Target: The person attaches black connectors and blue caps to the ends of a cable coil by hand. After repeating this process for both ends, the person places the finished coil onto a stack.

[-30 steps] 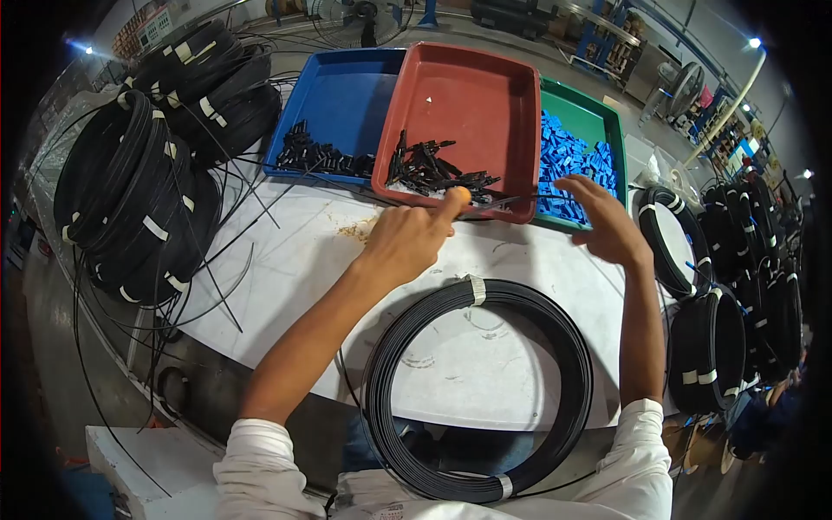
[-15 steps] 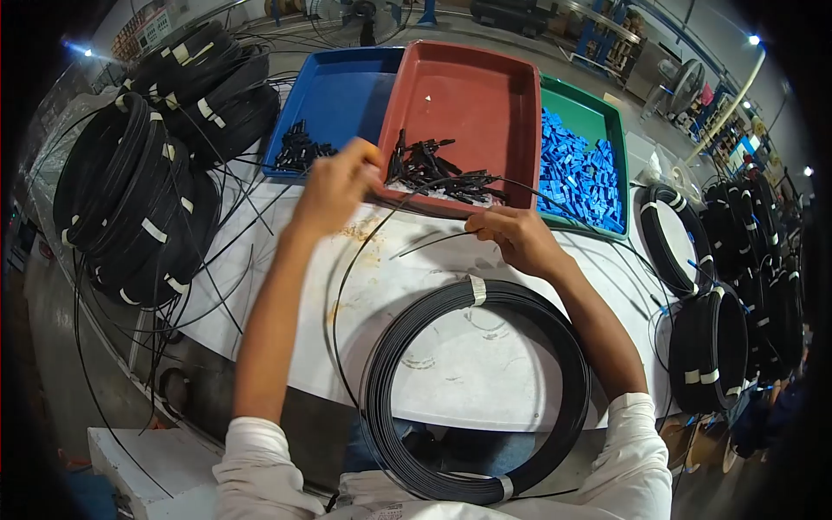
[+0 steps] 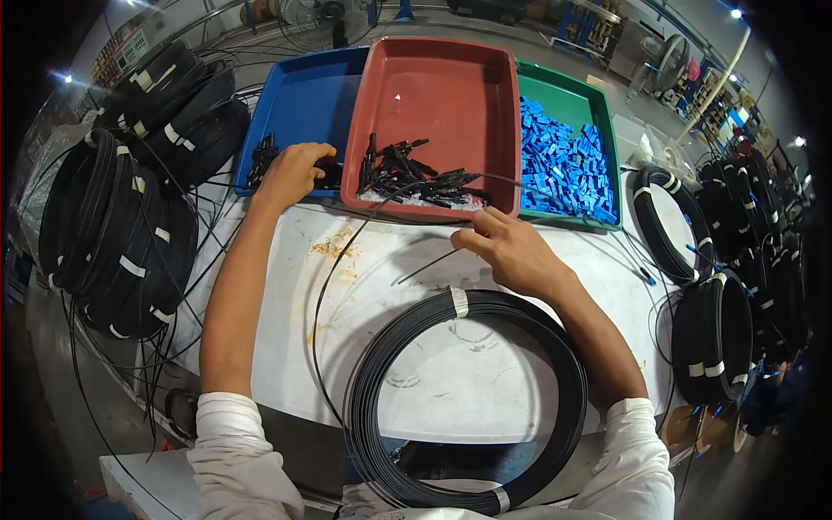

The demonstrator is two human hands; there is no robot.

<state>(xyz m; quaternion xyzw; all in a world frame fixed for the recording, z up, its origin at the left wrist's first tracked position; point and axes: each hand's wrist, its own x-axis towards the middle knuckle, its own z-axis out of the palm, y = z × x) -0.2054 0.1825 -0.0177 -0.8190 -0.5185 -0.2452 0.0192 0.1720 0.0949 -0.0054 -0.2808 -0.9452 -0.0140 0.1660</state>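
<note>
My left hand [image 3: 296, 173] is over the front of the blue tray [image 3: 303, 87], its visible fingers apart above small black parts [image 3: 263, 160]. An orange patch shows at one fingertip. My right hand [image 3: 505, 249] pinches a thin black cable [image 3: 426, 267] near its end, in front of the red tray. The cable's free tip points left and down over the white table. Below lies a large coil of black cable [image 3: 368, 381], bound with pale tape and overhanging the table's near edge. A strand from it arcs up past the red tray.
The red tray [image 3: 442, 95] holds black parts [image 3: 412, 178]; the green tray [image 3: 568, 82] holds many blue pieces [image 3: 563, 165]. Stacked cable coils [image 3: 108, 234] stand at left. More coils [image 3: 712, 338] stand at right. Loose strands cross the white table [image 3: 286, 329].
My left hand has moved left and down, from beside the red tray to the parts in the blue tray. My right hand keeps its pinch on the cable. The view has shifted slightly.
</note>
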